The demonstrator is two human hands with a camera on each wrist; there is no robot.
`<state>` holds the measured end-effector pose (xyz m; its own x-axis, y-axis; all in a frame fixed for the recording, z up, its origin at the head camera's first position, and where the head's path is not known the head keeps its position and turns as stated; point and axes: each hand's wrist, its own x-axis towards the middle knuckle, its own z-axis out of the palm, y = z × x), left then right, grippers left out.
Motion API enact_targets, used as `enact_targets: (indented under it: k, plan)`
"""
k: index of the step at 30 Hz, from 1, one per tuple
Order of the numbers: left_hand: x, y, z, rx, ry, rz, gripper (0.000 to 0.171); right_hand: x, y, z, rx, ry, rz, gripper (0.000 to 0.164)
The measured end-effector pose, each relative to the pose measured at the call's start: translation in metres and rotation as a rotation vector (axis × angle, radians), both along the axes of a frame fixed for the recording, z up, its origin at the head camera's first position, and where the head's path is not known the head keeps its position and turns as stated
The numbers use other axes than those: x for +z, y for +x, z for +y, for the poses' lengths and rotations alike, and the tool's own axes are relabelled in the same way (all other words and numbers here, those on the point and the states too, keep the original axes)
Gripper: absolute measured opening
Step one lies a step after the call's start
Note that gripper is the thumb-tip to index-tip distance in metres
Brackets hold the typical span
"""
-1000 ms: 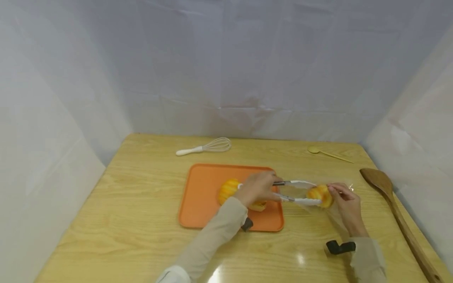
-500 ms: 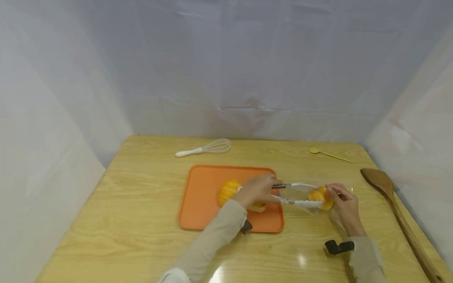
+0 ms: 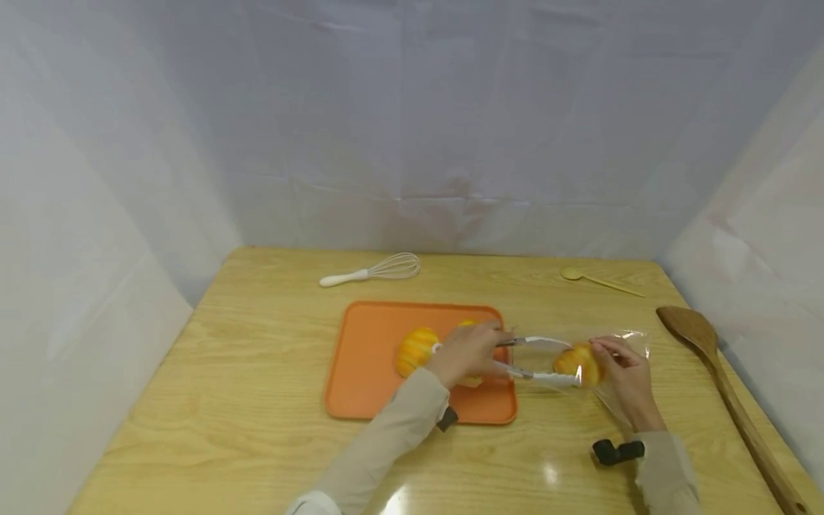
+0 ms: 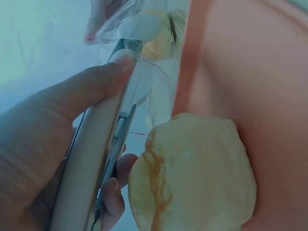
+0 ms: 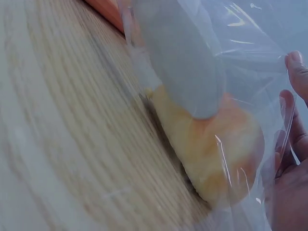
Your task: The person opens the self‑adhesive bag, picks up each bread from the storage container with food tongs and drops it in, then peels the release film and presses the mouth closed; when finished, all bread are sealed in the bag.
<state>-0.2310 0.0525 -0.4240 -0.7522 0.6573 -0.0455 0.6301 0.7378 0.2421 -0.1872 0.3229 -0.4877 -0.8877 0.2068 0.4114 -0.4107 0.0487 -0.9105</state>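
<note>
My left hand [image 3: 466,352] grips a pair of tongs [image 3: 543,379] near the right edge of the orange tray [image 3: 373,322]. The tongs' pale tips reach into a clear plastic bag [image 5: 250,62], one on each side of a golden bread roll [image 3: 575,363]. In the right wrist view, one tip overlaps the roll [image 5: 216,154]; how firmly it presses cannot be seen. My right hand [image 3: 629,379] pinches the bag beside the roll. Another striped roll [image 3: 415,350] lies on the tray, and further bread [image 3: 473,382] is partly hidden under my left hand.
A white whisk [image 3: 373,270] lies behind the tray. At the back right is a small yellow spoon [image 3: 599,280]. A long wooden spatula [image 3: 721,379] lies along the table's right side. Pale sheeting [image 3: 412,129] hangs around the back and sides.
The bagged roll has shifted slightly toward the near left, and the bag's film has moved around it. My right hand has edged left with its pinch kept. The tongs stay in my left hand.
</note>
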Motion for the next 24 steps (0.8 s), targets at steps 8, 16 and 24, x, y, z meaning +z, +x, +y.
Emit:
enact_targets:
  k: [8,16,24]
  plan:
    - [-0.002,0.002,-0.002,0.009,0.029,-0.006,0.063,0.0,0.001,0.001,-0.02,0.01,-0.022,0.026]
    - [-0.004,-0.001,-0.008,0.03,0.105,-0.047,0.058,0.002,0.001,0.002,-0.012,-0.028,0.006,0.028]
    - [-0.006,-0.005,-0.012,0.059,0.17,-0.095,0.055,0.003,0.0,0.003,-0.042,-0.042,0.012,0.027]
